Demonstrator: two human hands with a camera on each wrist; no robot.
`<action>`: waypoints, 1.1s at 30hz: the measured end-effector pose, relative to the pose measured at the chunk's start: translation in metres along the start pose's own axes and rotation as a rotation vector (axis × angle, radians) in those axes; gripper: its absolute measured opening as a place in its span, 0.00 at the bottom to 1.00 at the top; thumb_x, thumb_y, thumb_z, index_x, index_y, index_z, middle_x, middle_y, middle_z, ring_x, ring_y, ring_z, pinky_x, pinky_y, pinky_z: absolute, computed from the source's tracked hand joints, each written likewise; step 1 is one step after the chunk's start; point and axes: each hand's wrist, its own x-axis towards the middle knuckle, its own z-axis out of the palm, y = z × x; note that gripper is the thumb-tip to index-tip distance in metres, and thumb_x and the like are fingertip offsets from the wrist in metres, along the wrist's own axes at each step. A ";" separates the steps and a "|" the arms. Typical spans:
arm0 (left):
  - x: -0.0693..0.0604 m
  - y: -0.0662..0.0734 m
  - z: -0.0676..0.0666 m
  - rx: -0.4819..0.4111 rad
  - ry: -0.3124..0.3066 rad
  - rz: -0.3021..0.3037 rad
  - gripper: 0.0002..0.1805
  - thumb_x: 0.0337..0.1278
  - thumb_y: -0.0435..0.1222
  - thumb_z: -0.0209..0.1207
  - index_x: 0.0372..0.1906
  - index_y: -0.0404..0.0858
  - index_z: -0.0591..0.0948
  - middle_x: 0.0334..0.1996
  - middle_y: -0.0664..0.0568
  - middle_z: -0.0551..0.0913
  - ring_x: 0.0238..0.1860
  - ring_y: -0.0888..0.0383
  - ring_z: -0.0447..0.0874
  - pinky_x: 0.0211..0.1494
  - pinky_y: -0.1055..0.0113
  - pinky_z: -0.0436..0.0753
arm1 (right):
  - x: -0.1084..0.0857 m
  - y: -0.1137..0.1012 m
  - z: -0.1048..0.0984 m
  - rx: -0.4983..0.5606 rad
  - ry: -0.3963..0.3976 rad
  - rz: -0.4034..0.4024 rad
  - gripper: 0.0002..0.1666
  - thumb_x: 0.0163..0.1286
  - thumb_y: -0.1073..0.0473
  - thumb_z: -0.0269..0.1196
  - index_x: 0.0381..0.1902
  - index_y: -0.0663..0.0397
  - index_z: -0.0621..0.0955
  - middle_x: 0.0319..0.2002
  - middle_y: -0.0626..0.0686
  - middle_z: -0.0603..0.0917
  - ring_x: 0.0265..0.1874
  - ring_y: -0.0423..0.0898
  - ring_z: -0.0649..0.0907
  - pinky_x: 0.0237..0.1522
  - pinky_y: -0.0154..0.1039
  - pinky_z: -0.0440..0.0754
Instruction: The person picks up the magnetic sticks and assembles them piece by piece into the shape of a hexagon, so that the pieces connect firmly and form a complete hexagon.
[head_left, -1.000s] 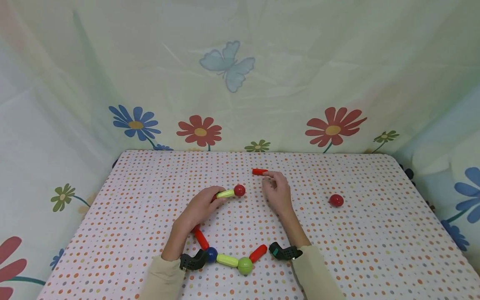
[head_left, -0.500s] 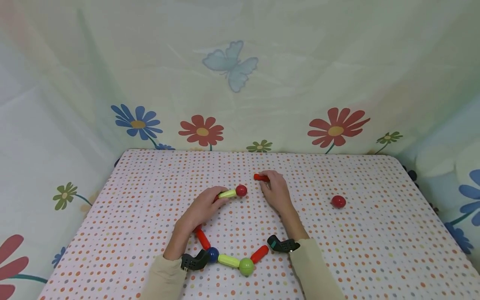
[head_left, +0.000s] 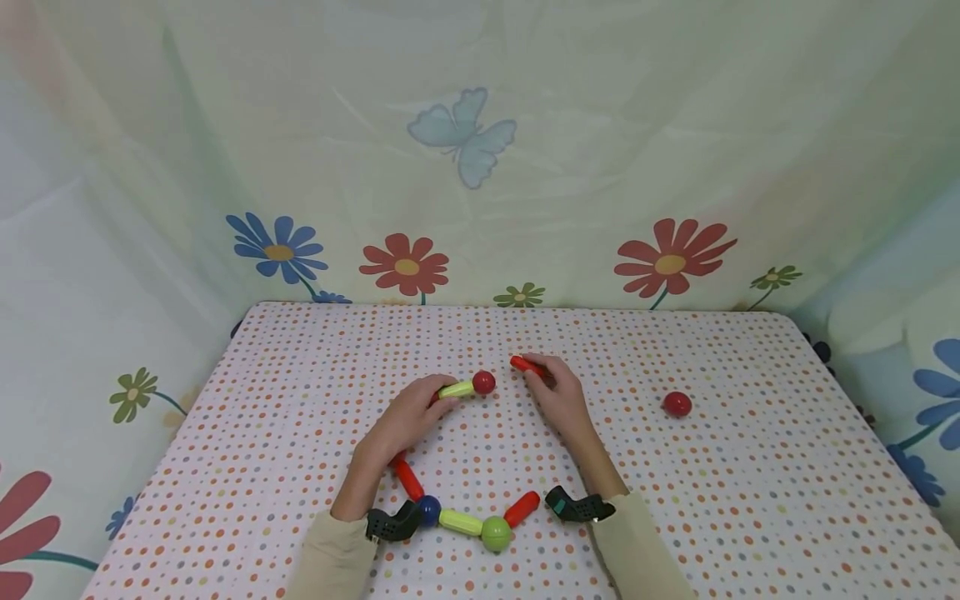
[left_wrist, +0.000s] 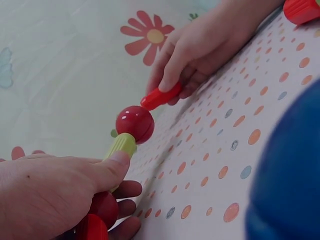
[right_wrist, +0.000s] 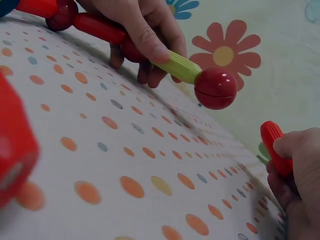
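My left hand (head_left: pixel 408 412) grips a chain of magnetic rods and balls near one end, thumb on a yellow-green rod (right_wrist: pixel 179 67). A red ball (head_left: pixel 483 382) caps that rod and points toward my right hand (head_left: pixel 564 402). Between thumb and fingers, my right hand pinches a loose red rod (right_wrist: pixel 272 140), its free end directed at the capping ball. In the head view a small gap separates rod and ball. Behind my left fingers, the right wrist view shows another red ball (right_wrist: pixel 132 52) and a red rod (right_wrist: pixel 100 27), partly hidden.
The chain curves toward me through a blue ball (head_left: pixel 429 510), a second yellow-green rod (head_left: pixel 461 522), a green ball (head_left: pixel 496 533) and a red end rod (head_left: pixel 522 507). A loose red ball (head_left: pixel 677 404) lies right on the dotted tabletop (head_left: pixel 750 483). A curtain (head_left: pixel 570 167) hangs behind.
My right fingers have taken hold of the loose red rod, brought it a little toward me and tilted it. My left hand keeps its grip on the chain almost in place.
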 end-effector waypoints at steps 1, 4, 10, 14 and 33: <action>0.000 0.000 0.000 0.000 -0.002 -0.003 0.17 0.67 0.40 0.57 0.58 0.40 0.77 0.46 0.51 0.81 0.41 0.58 0.73 0.50 0.61 0.75 | -0.003 0.000 0.000 0.014 -0.004 0.013 0.19 0.72 0.57 0.58 0.59 0.50 0.78 0.57 0.55 0.80 0.52 0.48 0.79 0.52 0.40 0.77; -0.001 -0.001 0.000 0.004 -0.007 -0.007 0.17 0.67 0.40 0.56 0.58 0.41 0.76 0.46 0.51 0.80 0.41 0.57 0.73 0.49 0.61 0.75 | -0.012 -0.001 -0.001 0.058 -0.020 0.034 0.18 0.71 0.56 0.60 0.58 0.50 0.79 0.57 0.54 0.80 0.51 0.47 0.79 0.49 0.33 0.77; 0.000 -0.001 0.001 -0.005 -0.001 -0.029 0.18 0.67 0.41 0.57 0.59 0.41 0.76 0.47 0.51 0.81 0.41 0.57 0.73 0.50 0.61 0.75 | -0.020 0.001 -0.002 0.079 -0.039 -0.035 0.18 0.70 0.56 0.61 0.56 0.49 0.80 0.55 0.53 0.81 0.47 0.45 0.79 0.44 0.27 0.77; 0.000 -0.001 0.001 -0.001 0.000 -0.035 0.18 0.67 0.41 0.56 0.59 0.41 0.76 0.49 0.51 0.81 0.42 0.57 0.73 0.52 0.60 0.75 | -0.021 0.000 -0.001 0.067 -0.071 -0.128 0.16 0.69 0.58 0.61 0.55 0.50 0.81 0.53 0.53 0.82 0.45 0.43 0.80 0.44 0.27 0.78; 0.000 -0.001 0.000 -0.011 -0.009 -0.024 0.17 0.67 0.40 0.56 0.58 0.41 0.77 0.48 0.51 0.81 0.42 0.57 0.73 0.51 0.60 0.75 | -0.023 -0.003 0.000 0.070 -0.097 -0.186 0.15 0.69 0.61 0.62 0.53 0.53 0.82 0.50 0.55 0.83 0.41 0.38 0.80 0.42 0.26 0.80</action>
